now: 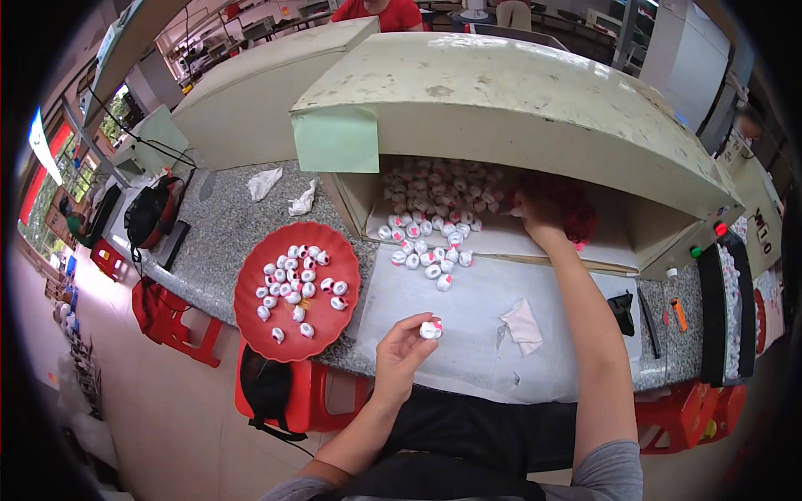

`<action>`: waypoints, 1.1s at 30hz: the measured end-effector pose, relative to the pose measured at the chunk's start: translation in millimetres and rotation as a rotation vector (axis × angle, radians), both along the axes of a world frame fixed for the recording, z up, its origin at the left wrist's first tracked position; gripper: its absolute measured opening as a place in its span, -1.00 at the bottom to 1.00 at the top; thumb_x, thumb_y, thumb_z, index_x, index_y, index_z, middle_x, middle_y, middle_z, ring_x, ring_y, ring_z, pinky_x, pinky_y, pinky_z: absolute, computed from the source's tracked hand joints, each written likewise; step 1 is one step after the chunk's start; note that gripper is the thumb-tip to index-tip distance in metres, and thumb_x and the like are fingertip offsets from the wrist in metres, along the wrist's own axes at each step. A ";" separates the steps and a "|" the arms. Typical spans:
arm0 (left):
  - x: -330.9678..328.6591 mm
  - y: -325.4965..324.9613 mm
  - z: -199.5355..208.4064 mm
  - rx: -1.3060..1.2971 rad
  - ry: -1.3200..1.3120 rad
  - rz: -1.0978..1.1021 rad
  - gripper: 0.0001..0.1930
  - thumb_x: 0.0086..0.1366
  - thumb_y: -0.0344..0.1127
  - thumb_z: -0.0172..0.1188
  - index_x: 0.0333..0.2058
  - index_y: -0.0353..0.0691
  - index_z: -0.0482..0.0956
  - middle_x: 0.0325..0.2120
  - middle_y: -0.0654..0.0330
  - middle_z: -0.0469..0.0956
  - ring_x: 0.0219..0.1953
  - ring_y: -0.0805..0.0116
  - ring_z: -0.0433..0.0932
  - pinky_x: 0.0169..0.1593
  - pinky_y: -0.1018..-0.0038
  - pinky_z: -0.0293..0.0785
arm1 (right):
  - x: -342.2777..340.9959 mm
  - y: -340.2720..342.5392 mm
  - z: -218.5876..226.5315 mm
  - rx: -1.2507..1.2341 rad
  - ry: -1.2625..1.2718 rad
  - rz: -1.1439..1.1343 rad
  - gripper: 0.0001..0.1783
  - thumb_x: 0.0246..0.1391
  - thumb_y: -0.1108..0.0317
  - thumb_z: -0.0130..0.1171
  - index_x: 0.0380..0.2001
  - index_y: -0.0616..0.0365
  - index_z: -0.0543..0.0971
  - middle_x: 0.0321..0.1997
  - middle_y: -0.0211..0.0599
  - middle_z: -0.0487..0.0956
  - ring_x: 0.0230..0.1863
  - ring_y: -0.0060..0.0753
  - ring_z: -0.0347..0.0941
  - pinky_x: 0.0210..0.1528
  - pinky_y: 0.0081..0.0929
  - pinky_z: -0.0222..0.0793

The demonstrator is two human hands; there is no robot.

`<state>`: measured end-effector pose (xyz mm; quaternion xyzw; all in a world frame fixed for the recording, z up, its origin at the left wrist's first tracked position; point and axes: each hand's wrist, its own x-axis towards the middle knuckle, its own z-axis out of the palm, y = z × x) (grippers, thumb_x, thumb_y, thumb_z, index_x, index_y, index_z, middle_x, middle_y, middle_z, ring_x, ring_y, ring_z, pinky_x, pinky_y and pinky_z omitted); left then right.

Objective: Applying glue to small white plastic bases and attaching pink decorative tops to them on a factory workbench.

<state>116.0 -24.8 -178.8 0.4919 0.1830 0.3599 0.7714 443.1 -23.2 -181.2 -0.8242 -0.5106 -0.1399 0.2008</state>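
My left hand [402, 355] is closed over the front of the white sheet [401, 296]. Between thumb and fingers it pinches a small round white piece [431, 330] with a pink mark. My right hand [541, 215] reaches into the shaded box [660, 219], beside a heap of dark red pieces [578, 219]; its fingers are too dark to make out. Left of that heap lies a large pile of similar white pieces [434, 188], spilling forward onto the sheet. Several more, with dark red openings, sit in a red scalloped plate [251, 321] on the left.
A folded pale cloth [522, 326] lies on the sheet. Farther right are a black pouch [621, 312], an orange tool [679, 316] and a black tray [715, 334] of white pieces. Crumpled tissues [302, 199] lie behind the plate. Red stools [322, 397] stand below the counter.
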 end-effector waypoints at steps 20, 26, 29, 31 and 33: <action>33.4 -21.7 0.5 -0.160 -0.211 -0.207 -0.63 -0.01 -0.56 0.06 -0.16 -0.34 0.28 -0.12 -0.03 0.30 -0.04 0.28 0.27 0.03 0.43 0.14 | -183.7 -99.4 24.9 0.707 1.860 0.128 -0.92 -0.15 0.53 0.03 -0.49 0.27 0.39 -0.51 -0.28 0.44 -0.48 -0.47 0.41 -0.38 -0.54 0.38; 27.2 -25.3 -7.3 -0.168 -0.167 -0.241 -0.63 0.02 -0.58 0.04 -0.14 -0.38 0.26 -0.18 0.10 0.35 -0.10 0.42 0.32 -0.05 0.56 0.23 | -198.2 -104.7 5.0 0.748 1.670 0.082 -0.92 -0.16 0.55 0.04 -0.51 0.25 0.38 -0.49 -0.27 0.45 -0.46 -0.49 0.39 -0.38 -0.62 0.32; 25.7 -27.4 -7.8 -0.197 -0.135 -0.221 -0.63 -0.01 -0.59 0.03 -0.15 -0.33 0.27 -0.20 0.00 0.36 -0.08 0.27 0.31 0.00 0.42 0.20 | -201.0 -104.4 3.9 0.777 1.684 0.081 -0.92 -0.17 0.56 0.06 -0.51 0.28 0.39 -0.53 -0.27 0.45 -0.51 -0.50 0.40 -0.42 -0.63 0.35; 25.9 -28.7 -8.2 -0.234 -0.167 -0.229 -0.62 -0.01 -0.58 0.04 -0.15 -0.32 0.27 -0.21 0.02 0.37 -0.08 0.27 0.31 0.00 0.42 0.19 | -201.0 -106.5 2.0 0.785 1.678 0.074 -0.91 -0.17 0.55 0.07 -0.52 0.28 0.39 -0.54 -0.28 0.45 -0.53 -0.51 0.40 -0.44 -0.63 0.34; 26.0 -28.2 -5.3 -0.279 -0.195 -0.231 -0.60 -0.01 -0.54 0.06 -0.13 -0.31 0.26 -0.23 0.07 0.37 -0.07 0.26 0.30 0.00 0.42 0.19 | -199.5 -107.6 -2.0 0.709 1.740 0.098 -0.90 -0.19 0.53 0.10 -0.53 0.28 0.39 -0.57 -0.29 0.44 -0.58 -0.54 0.38 -0.49 -0.64 0.34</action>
